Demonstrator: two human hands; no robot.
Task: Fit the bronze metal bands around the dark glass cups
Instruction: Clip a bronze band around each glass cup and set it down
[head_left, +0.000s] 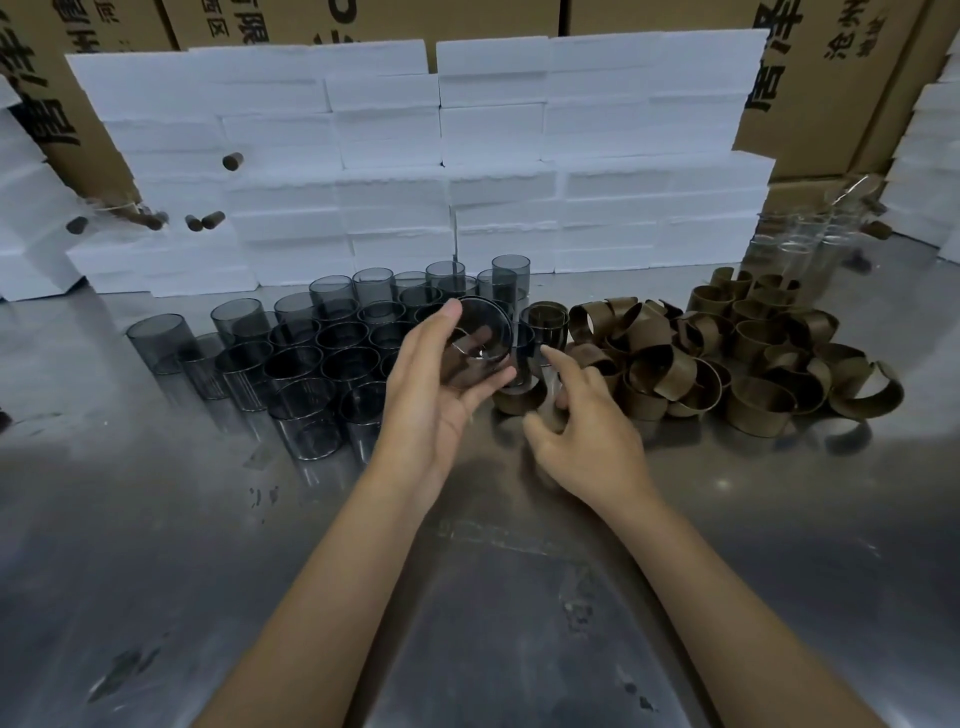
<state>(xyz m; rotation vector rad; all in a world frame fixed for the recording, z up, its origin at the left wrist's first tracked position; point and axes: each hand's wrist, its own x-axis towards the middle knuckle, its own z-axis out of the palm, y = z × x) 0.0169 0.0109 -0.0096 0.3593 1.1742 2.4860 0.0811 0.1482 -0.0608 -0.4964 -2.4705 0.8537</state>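
— Dark glass, that is what the left hand (441, 387) has. Its fingers and thumb curl round one dark glass cup (480, 340) and lift it off the steel table (519, 597).

— Which way does the cup point?

— It tips. The open mouth faces up and away, and the bottom sits near the palm. So the long way of the cup runs from the palm out toward the white foam blocks (389, 156).

— And the other hand?

— The right hand (587, 431) is lower and to the right, close to the table. Its fingers bend loosely (I cannot see anything pinched in them). One bronze band (519, 397) lies just past its fingertips, on its edge, between the two hands. The right hand is nearer to it, so I think that hand should pick it up.

— Where are the rest?

— Big pile of bronze bands (727, 353) to the right, all loose and mixed up. The bare cups (311, 353) stand to the left, mouths up. Nothing is in them. One banded cup (545, 325) stands between the two groups, just behind the hands.

— Anything else?

— Brown cardboard boxes (831, 78) behind the foam. Some clear glasses (800, 244) at the far right, hard to see well.
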